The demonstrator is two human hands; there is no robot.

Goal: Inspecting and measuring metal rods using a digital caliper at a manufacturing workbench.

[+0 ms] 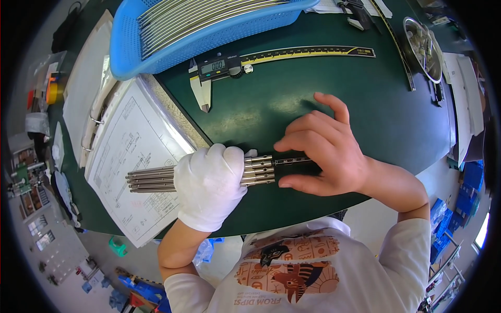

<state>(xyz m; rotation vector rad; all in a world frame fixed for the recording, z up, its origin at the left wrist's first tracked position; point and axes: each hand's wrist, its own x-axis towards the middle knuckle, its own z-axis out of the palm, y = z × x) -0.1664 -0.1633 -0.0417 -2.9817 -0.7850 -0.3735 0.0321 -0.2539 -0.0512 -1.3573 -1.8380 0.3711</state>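
At the near edge of the dark green table (365, 120), a bundle of slim metal rods (151, 180) is gripped by the left hand (209, 185), which is gloved in white and closed round the bundle's middle, so that the rods are kept side by side and level, their stepped ends (259, 170) lined up and left free on the right. Against those ends a small dark gauge-like piece (296, 161) is held by the bare right hand (326, 154); the thumb and lower fingers are curled about it while the index finger is lifted and spread, and how firmly the piece is pinched cannot be told. The rods' far ends are rested over an open ring binder (130, 156) showing a technical drawing, apparently kept within sight for reference. A digital caliper (219, 70) is laid just beyond the hands, within easy reach, with a long steel ruler (313, 52) stretched out beside it. More long rods of the same kind are stored in a blue plastic basket (130, 47) at the far left, and a metal bowl (422, 47) of small parts is set at the far right, well apart from the hands.
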